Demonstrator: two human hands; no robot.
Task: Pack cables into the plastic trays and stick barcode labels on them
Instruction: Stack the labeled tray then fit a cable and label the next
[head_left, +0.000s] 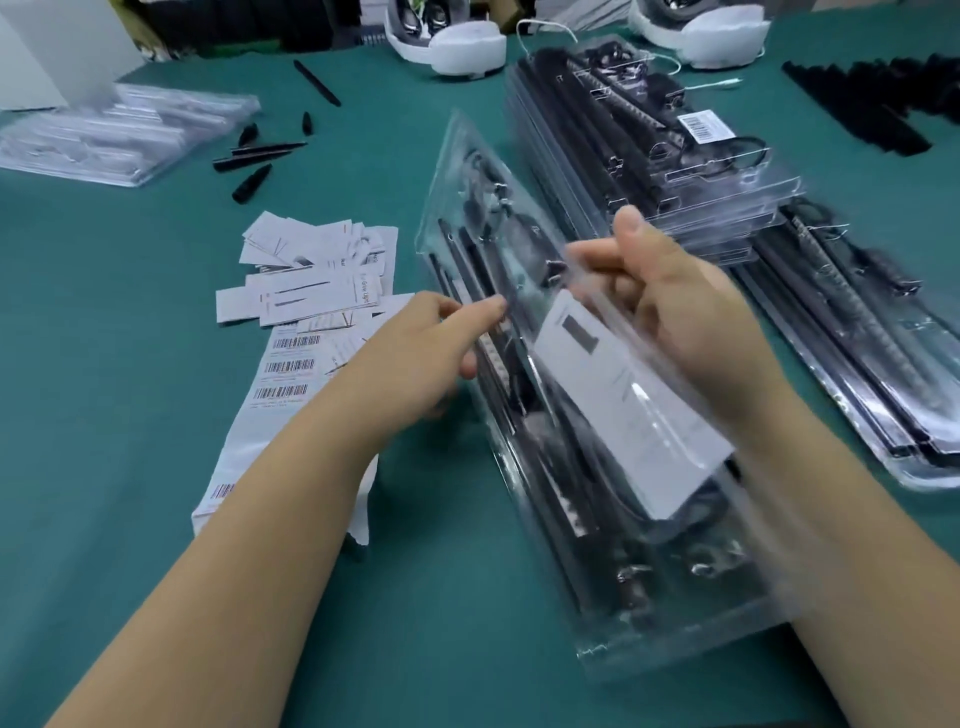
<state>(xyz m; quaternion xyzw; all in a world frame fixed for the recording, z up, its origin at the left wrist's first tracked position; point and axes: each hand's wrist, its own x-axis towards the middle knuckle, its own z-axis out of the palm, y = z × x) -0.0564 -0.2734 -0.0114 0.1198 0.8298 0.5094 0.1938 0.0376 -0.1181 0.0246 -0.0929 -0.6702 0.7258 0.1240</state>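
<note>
A long clear plastic tray (670, 631) packed with black cables and a white paper insert (618, 395) lies diagonally across the middle of the green table, blurred by motion. My right hand (675, 306) grips the tray's right edge, thumb up and fingers curled over the clear lid. My left hand (431, 353) touches the tray's left edge with thumb and fingers close together; whether it pinches anything I cannot tell. A sheet of barcode labels (283, 374) lies to the left, partly under my left forearm.
Stacks of packed trays (649, 135) sit at the right, the top one bearing a barcode label (704, 126). Loose white cards (317, 270) lie left of centre, empty clear trays (114, 130) far left, black parts (254, 161) behind, white headsets (457, 47) at the back.
</note>
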